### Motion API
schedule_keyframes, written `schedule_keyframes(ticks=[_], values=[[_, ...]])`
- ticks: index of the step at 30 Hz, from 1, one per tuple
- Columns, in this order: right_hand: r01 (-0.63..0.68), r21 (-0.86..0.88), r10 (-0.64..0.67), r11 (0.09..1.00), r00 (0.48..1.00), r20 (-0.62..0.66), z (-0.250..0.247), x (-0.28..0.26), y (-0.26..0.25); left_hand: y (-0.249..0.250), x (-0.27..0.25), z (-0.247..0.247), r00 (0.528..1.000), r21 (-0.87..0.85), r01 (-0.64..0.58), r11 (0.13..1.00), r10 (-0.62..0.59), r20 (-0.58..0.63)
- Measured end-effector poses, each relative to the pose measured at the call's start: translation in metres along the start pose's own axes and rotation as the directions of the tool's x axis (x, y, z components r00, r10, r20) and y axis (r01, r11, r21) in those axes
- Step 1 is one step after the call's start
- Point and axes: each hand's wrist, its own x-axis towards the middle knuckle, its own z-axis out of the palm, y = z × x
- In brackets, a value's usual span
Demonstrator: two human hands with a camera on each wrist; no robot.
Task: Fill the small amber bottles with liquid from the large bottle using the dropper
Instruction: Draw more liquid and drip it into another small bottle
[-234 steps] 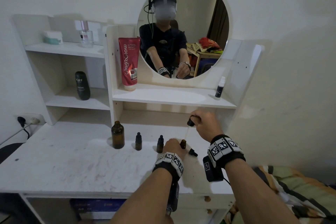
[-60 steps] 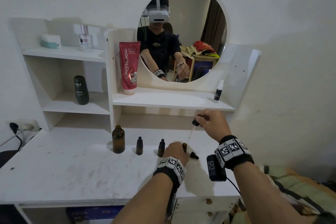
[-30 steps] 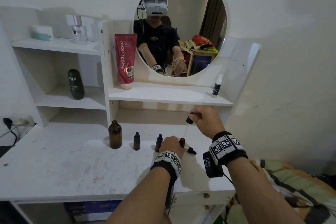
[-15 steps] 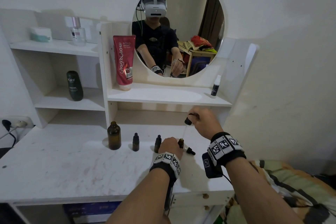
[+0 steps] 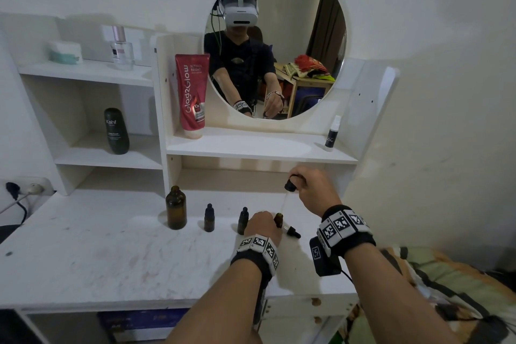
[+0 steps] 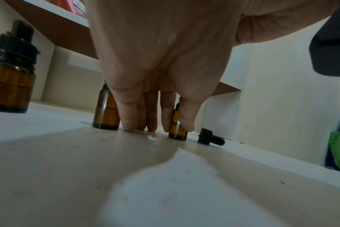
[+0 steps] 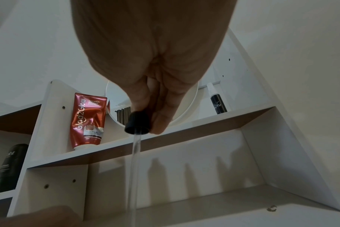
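The right hand (image 5: pixel 315 190) is still pinching the dropper (image 5: pixel 290 186) above the open small bottle (image 5: pixel 278 219), which the left hand (image 5: pixel 264 227) keeps gripping, so filling continues.

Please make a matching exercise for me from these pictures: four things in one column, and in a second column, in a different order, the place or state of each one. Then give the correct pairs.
Things:
1. large amber bottle
2. open small amber bottle
3. big dropper
4. small dropper cap

Places or states:
A. lying on its side on the white tabletop
B. standing uncapped, leftmost in the row of bottles
C. pinched by the right hand, glass tube pointing down
D. steadied upright between fingers and thumb of the left hand

Pairs: 1-B, 2-D, 3-C, 4-A
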Motion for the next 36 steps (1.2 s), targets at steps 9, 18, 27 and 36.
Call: schedule_keyframes(ticks=[9,18,27,36], values=[[-0.037,0.028,0.038,0.999,0.999,-0.018,-0.003,0.001,0.0,0.0,-0.003,-0.001,1.0,-0.046,0.02,0.999,-0.02,-0.011],[0.054,0.065,-0.037,0.996,0.969,-0.245,-0.033,0.01,-0.028,-0.001,-0.015,-0.008,0.998,0.015,-0.021,1.0,0.02,0.062],[0.131,0.186,-0.09,0.974,0.973,-0.211,-0.012,0.03,-0.093,-0.036,-0.046,-0.053,0.954,-0.035,-0.166,0.986,0.169,0.248],[0.223,0.165,-0.207,0.961,0.972,-0.107,0.062,0.05,-0.17,-0.162,-0.051,-0.119,0.974,0.033,0.167,0.985,-0.17,0.148]])
